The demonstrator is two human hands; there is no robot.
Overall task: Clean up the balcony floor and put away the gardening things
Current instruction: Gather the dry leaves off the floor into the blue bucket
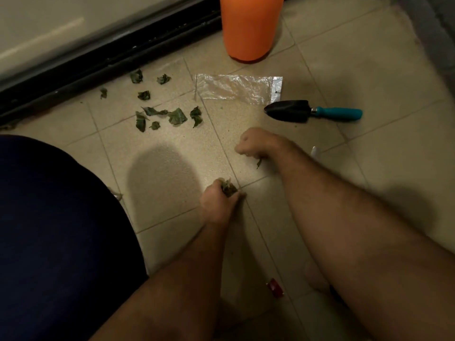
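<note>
A: Green scraps first, far left; loose leaves are scattered on the floor tiles just beside the black door track; none bagged that I can see.

B: Noted; hands?

A: Left hand is curled round a wad of leaf bits, low on the floor; right hand is fisted, a leaf scrap poking out under it, so it looks to be gripping some too; can't see the fingertips.

B: Step in hand?

A: Gathering, I'd say; best to keep both fists tight so nothing crumbles out, then sweep the far pile toward the clear plastic bag, which lies flat between the leaves and the trowel; its mouth needs opening first, so one hand must empty.

B: Right side?

A: Trowel with teal handle just right of the bag; orange container stands behind the bag; both not yet put away.
</note>
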